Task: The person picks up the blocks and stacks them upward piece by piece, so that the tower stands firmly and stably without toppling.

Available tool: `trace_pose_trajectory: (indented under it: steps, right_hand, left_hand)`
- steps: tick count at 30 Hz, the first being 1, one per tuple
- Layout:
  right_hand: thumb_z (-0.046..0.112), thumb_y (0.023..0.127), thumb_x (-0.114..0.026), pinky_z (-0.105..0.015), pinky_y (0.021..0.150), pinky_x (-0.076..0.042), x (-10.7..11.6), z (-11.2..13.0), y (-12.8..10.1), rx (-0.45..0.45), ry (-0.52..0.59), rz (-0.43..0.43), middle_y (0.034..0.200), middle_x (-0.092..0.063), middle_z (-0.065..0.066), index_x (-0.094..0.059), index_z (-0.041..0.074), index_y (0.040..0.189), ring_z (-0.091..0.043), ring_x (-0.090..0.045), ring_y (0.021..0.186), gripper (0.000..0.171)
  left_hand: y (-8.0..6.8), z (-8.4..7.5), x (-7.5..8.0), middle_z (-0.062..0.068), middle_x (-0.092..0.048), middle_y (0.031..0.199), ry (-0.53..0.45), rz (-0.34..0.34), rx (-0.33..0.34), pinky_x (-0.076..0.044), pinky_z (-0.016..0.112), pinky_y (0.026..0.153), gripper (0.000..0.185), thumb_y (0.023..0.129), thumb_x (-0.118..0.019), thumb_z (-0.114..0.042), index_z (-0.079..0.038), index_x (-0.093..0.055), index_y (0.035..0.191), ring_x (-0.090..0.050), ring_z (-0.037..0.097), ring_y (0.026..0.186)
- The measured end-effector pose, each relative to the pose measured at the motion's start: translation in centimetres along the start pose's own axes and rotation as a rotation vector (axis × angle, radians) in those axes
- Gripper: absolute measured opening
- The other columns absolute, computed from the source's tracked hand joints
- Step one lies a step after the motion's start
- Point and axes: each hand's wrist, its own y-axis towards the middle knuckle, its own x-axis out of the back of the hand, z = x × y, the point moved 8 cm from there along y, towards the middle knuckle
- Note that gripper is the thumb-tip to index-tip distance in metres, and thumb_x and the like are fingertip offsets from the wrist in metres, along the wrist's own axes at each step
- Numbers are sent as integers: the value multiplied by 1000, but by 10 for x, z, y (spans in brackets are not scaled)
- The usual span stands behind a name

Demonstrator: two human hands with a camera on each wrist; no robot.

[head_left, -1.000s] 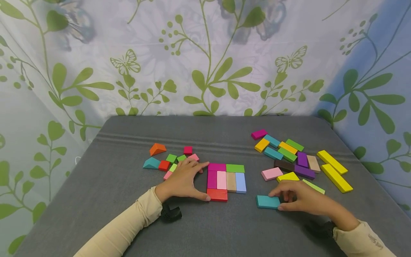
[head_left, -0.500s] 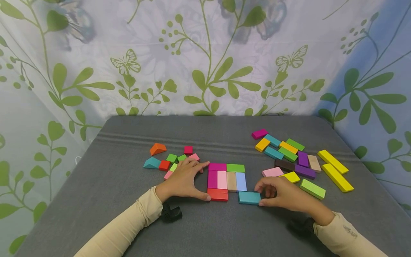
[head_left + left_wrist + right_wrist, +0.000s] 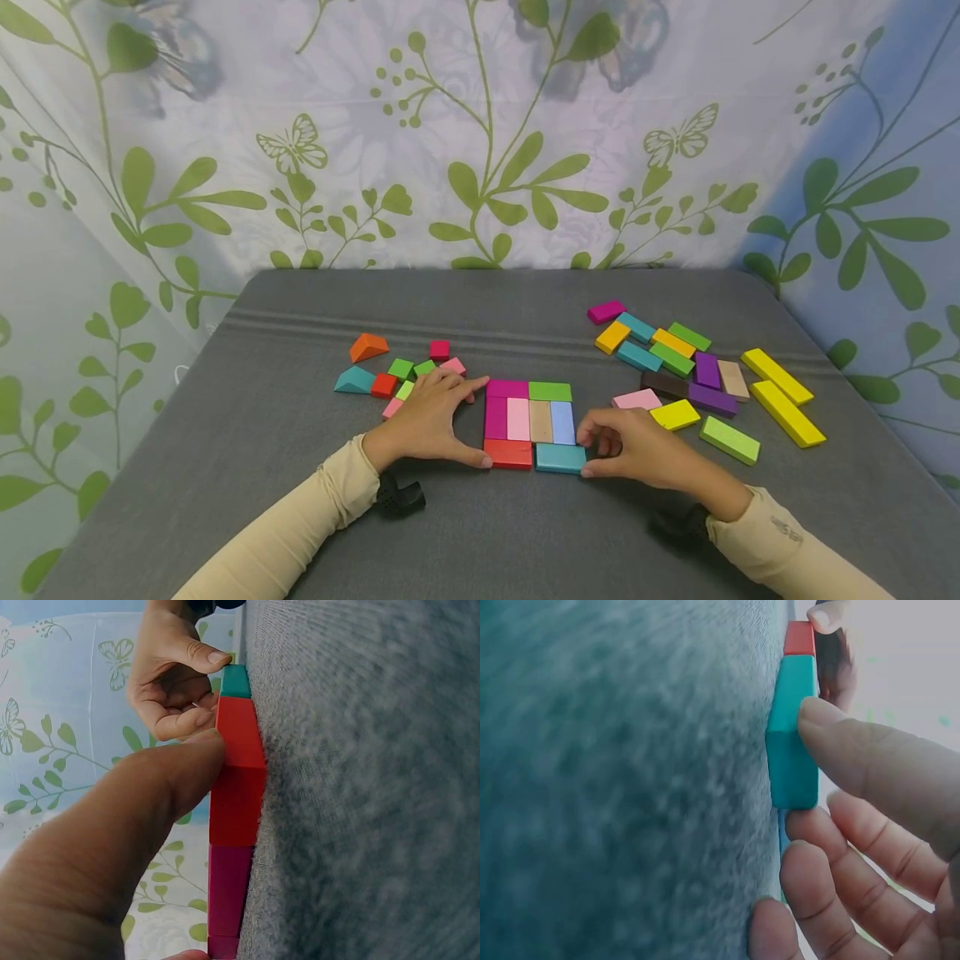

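My right hand (image 3: 645, 454) pinched the teal block (image 3: 560, 457) between thumb and fingers, having slid it leftward from the lower right until it met the red block (image 3: 508, 453), closing the bottom row at the frame's centre. My left hand (image 3: 427, 421) stayed spread, bracing the block rectangle (image 3: 529, 421) on the grey surface (image 3: 300, 467).

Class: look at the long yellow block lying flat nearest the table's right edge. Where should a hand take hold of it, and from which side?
Grip the long yellow block across its two long sides near the middle, coming from above. It lies flat and slants, so turn the fingers to match. Its right side is open; a light green block lies apart on its left.
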Motion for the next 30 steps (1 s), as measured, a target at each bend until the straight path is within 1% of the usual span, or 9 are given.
trace_pose_trajectory:
  steps: [6, 11, 13, 16, 19, 23, 26, 28, 30]
  right_hand:
    - [21, 84, -95, -26, 64, -54, -3, -1, 3, 3, 2, -10, 91, -67, 10, -71, 14, 102, -7, -59, 75, 31]
    - [35, 84, -96, -26, 64, -55, -11, -29, 3, -14, 19, -11, 92, -67, 15, -70, 24, 103, -5, -61, 76, 33]
    - [37, 85, -95, -25, 64, -55, -12, -37, 3, 1, 34, -10, 93, -67, 16, -70, 27, 104, -4, -61, 77, 34]
    - [33, 89, -92, -27, 65, -57, -4, -25, 2, 12, 45, 3, 95, -69, 13, -71, 23, 107, -6, -63, 77, 30]
    - [23, 94, -88, -28, 68, -58, 14, -7, 1, -3, 27, 3, 97, -71, 10, -73, 13, 109, -7, -64, 79, 24]
    - [11, 95, -84, -29, 74, -58, 43, -4, -2, -102, -109, -49, 100, -72, 7, -75, 8, 112, -10, -63, 86, 19]
    - [6, 91, -84, -35, 76, -57, 59, -12, -7, -193, -264, -81, 104, -72, -1, -76, 4, 116, -17, -63, 90, 26]
    - [10, 88, -87, -42, 76, -58, 65, -20, -10, -262, -360, -77, 107, -72, -9, -74, 0, 120, -24, -63, 91, 36]
    - [21, 87, -90, -50, 78, -59, 69, -28, -13, -347, -433, -61, 109, -70, -17, -71, -3, 127, -31, -63, 93, 50]
  left_hand:
    - [1, 2, -2, 2, -62, 124, -4, 7, 1, -35, 58, 113, 110, 73, -90, -63, -9, -51, 161, -43, 30, 136]
    - [0, 1, -1, 3, -62, 123, -7, 7, 1, -34, 59, 114, 110, 73, -90, -62, -8, -51, 161, -43, 30, 135]
    - [0, 0, 0, 3, -62, 123, -7, 8, 3, -34, 59, 114, 110, 73, -90, -63, -8, -51, 161, -43, 30, 136]
    - [-1, 0, 0, 3, -62, 124, -6, 14, 7, -34, 59, 114, 111, 74, -90, -63, -8, -51, 161, -42, 30, 136]
    - [-1, -1, 0, 3, -62, 125, -8, 17, 10, -34, 59, 114, 111, 74, -90, -63, -8, -50, 161, -42, 30, 137]
    - [0, 0, 0, 4, -62, 125, -10, 19, 13, -34, 59, 114, 110, 74, -90, -62, -8, -50, 162, -42, 31, 137]
    - [0, 1, 0, 3, -62, 125, -9, 21, 13, -34, 59, 114, 110, 74, -90, -62, -9, -50, 162, -42, 31, 138]
    - [0, 1, -1, 3, -62, 126, -11, 25, 14, -33, 59, 115, 110, 74, -89, -62, -9, -50, 162, -41, 31, 138]
    - [0, 2, -2, 3, -62, 126, -12, 27, 13, -33, 59, 115, 110, 74, -89, -62, -9, -50, 162, -41, 31, 138]
